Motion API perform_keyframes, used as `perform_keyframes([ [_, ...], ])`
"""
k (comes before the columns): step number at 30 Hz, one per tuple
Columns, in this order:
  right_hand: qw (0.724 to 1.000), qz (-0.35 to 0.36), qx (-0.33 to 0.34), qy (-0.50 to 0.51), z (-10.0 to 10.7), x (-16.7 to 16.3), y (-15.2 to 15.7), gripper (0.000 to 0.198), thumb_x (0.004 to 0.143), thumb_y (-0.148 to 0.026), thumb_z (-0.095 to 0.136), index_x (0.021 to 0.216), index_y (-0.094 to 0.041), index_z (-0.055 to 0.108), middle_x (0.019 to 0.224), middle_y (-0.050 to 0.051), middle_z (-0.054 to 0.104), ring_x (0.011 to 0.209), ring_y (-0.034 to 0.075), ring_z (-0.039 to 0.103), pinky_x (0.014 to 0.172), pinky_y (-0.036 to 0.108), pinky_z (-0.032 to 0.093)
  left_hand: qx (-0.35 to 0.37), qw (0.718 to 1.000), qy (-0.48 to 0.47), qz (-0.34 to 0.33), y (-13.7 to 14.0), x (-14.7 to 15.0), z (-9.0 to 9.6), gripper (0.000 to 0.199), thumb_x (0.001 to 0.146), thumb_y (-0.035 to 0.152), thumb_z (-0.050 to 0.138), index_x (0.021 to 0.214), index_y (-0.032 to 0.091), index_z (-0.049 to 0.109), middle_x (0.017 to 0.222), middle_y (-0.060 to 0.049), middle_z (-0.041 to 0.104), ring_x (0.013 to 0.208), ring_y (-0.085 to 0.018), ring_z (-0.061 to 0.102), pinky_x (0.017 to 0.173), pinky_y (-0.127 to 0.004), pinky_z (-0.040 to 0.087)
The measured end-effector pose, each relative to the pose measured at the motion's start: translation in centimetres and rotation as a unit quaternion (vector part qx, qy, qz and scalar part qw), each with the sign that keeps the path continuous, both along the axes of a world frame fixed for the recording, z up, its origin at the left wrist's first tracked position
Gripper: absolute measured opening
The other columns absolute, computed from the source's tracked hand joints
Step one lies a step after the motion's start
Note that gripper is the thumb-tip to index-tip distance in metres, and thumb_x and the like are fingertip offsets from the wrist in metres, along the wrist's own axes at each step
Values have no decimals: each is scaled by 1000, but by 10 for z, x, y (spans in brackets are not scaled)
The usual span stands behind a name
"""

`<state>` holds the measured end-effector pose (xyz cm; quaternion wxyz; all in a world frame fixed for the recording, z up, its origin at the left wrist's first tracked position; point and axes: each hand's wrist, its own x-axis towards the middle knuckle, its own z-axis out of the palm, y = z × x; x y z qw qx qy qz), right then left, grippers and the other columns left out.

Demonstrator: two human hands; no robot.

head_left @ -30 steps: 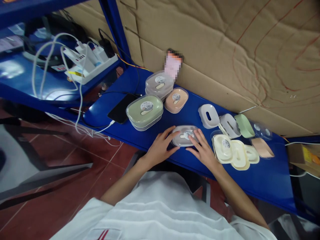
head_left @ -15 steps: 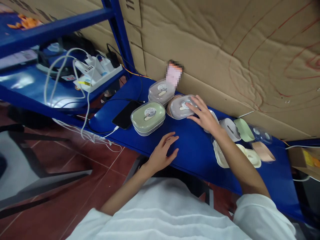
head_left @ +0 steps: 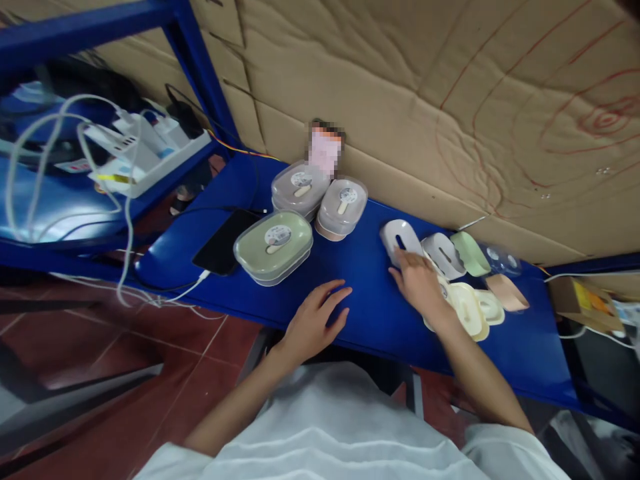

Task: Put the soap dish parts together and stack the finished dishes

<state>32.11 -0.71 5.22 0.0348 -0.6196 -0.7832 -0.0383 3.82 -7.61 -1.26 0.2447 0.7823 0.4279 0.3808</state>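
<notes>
My left hand hovers over the front edge of the blue table, fingers apart and holding nothing. My right hand is further right, its fingertips over the near edge of a grey oval plastic piece with a slot; I cannot tell if they touch it. Partly under that hand lie cream oval plastic pieces. Left of centre stand three lidded oval boxes that look like soap boxes: a green one, a grey one and a grey one with a pinkish base.
A black phone with a white cable lies at left. More loose parts, another grey piece, a green piece and a peach piece, lie at right. A power strip sits on the left shelf; cardboard lines the back.
My right hand has left the grey lidded box, now turned and set beside the other grey one, and moved right to the loose parts. My left hand stays nearly in place. The view has shifted.
</notes>
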Motion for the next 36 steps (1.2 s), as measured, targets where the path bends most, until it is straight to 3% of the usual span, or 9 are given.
perform_keyframes([
  [4,989,125,-44,61,1,-4,-42,47,110,-25,41,153,-28,61,149,10,70,140,27,62,123,53,42,43,996,74,-4,2,1,8,54,106,24,62,158,25,51,168,-17,49,157,-35,48,121,-57,52],
  [6,989,128,-15,72,11,3,-46,46,110,-29,41,152,-31,62,152,7,68,143,26,61,123,52,43,65,991,118,-3,3,3,10,53,106,25,62,158,24,52,172,-18,43,161,-38,41,123,-61,49],
  [10,993,-81,83,0,25,48,-25,47,107,-32,48,148,-19,65,143,18,72,136,35,64,114,55,47,77,984,161,-18,3,6,6,40,106,25,64,146,24,63,173,-15,44,163,-38,38,123,-61,49],
  [13,973,-217,53,-56,20,86,-6,42,106,-33,51,134,-13,74,115,21,81,112,36,74,101,49,51,80,986,142,-18,3,6,0,36,106,25,65,142,23,64,170,-15,48,163,-37,38,123,-59,51],
  [16,975,-212,57,-26,9,97,-3,41,108,-33,46,127,-18,79,106,16,83,98,30,76,96,42,51,84,991,105,-20,4,5,-2,38,105,23,67,142,22,62,167,-17,50,163,-36,38,125,-58,50],
  [21,988,-109,112,15,4,62,-15,42,110,-36,47,139,-20,72,131,15,77,121,30,70,108,44,45,72,995,71,-1,5,5,-2,38,104,22,68,141,25,61,163,-16,51,163,-37,39,125,-62,51],
  [27,961,-274,-2,-40,16,80,-5,43,104,-38,54,135,-15,73,114,21,80,105,36,73,90,45,51,73,995,70,6,6,6,-3,41,103,21,69,143,26,60,163,-16,51,162,-38,41,124,-64,51],
  [33,996,-66,60,24,8,84,5,39,111,-35,49,140,-22,72,133,12,77,124,31,66,110,47,43,67,996,66,3,5,6,-4,38,103,21,69,140,26,63,162,-14,53,163,-37,39,125,-62,49],
  [36,996,-36,76,22,11,63,16,40,111,-36,49,142,-20,69,140,14,73,128,32,63,110,47,43,72,995,69,9,5,6,-3,38,102,21,70,139,25,64,161,-15,53,162,-37,40,125,-62,50],
])
